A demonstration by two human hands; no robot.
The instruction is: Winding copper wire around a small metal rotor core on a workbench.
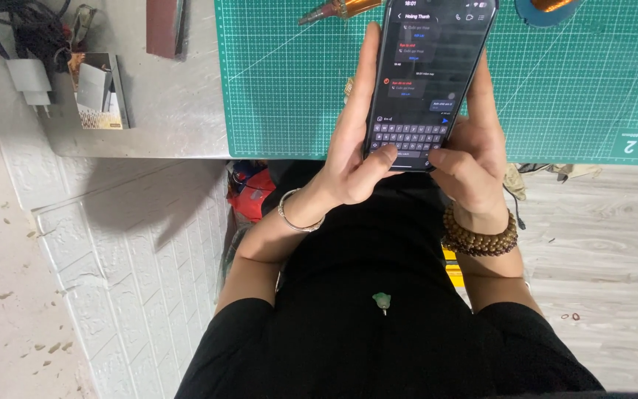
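While tilted, phone (430, 74) between both hands (352, 151) (475, 151)

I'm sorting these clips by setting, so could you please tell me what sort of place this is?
Probably a small hobby or repair workbench in a home or workshop. A green gridded cutting mat covers the metal tabletop, a soldering-type tool lies on the mat, and a charger with tangled cables sits near the wall.

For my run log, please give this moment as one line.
left hand: holds smartphone | right hand: holds smartphone, thumb at keyboard | below: green cutting mat
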